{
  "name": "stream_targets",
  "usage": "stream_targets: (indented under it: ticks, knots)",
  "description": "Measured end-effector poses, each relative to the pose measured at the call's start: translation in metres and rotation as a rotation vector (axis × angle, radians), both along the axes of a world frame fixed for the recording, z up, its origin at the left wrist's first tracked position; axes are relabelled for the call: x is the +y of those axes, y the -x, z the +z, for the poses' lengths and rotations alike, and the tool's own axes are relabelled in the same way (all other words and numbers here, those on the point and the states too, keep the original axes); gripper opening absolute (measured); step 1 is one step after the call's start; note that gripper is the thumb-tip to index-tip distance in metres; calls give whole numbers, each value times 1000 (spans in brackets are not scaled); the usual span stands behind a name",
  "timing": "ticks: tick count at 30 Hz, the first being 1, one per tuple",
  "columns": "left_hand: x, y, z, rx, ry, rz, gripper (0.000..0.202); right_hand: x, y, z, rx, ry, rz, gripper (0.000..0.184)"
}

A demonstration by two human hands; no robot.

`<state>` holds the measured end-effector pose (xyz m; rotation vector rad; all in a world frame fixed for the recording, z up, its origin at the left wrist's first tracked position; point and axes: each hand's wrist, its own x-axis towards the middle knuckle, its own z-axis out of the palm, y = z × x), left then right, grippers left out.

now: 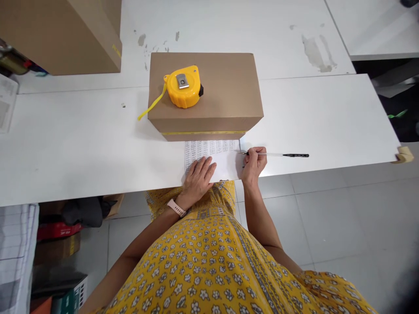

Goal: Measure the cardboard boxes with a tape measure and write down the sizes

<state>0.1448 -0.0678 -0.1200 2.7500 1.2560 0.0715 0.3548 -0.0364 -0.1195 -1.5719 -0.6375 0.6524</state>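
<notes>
My right hand (254,165) is closed around a pen (278,155) with a clear barrel and a black end. The pen's tip points left, over the right side of a paper sheet (225,163) with rows of small writing. Spread flat on the sheet's lower left, my left hand (199,176) holds nothing. Just beyond the sheet sits a closed brown cardboard box (229,96) with a strip of yellow tape on its near side. A yellow tape measure (183,87) with a yellow strap rests on top of the box.
A larger cardboard box (81,39) stands at the back left of the white table (81,144). Papers (6,102) lie at the far left edge. The right front corner carries a beige guard (403,155). Below the table at left are stored boxes (57,246).
</notes>
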Motion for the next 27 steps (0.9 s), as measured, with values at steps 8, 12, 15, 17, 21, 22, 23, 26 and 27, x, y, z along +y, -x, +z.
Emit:
stream_targets:
  ticks: [8, 12, 15, 17, 21, 22, 23, 26, 27]
  knots:
    - [-1, 1, -2, -25, -22, 1, 66, -1, 0, -2, 35, -24, 13, 30]
    - [-1, 1, 0, -16, -34, -7, 65, -3, -1, -2, -4, -18, 22, 29]
    - [-1, 0, 1, -9, -19, -2, 66, -3, 0, -1, -87, -11, 80, 28]
    - [0, 0, 2, -7, -16, 3, 66, -3, 2, -1, -114, -39, 190, 28]
    - [0, -1, 4, 0, -25, 3, 66, -2, 6, -3, -104, -36, 386, 29]
    - [0, -1, 4, 3, -28, 2, 65, -2, 7, -3, -110, -14, 394, 28]
    - [0, -1, 5, 5, -30, 0, 65, -2, 8, -3, -124, 6, 391, 27]
    - [0, -1, 5, 7, -22, -3, 66, -1, 8, -1, -195, 40, 376, 27]
    - [0, -1, 5, 6, -15, -1, 66, 0, 8, 1, -222, 48, 376, 28]
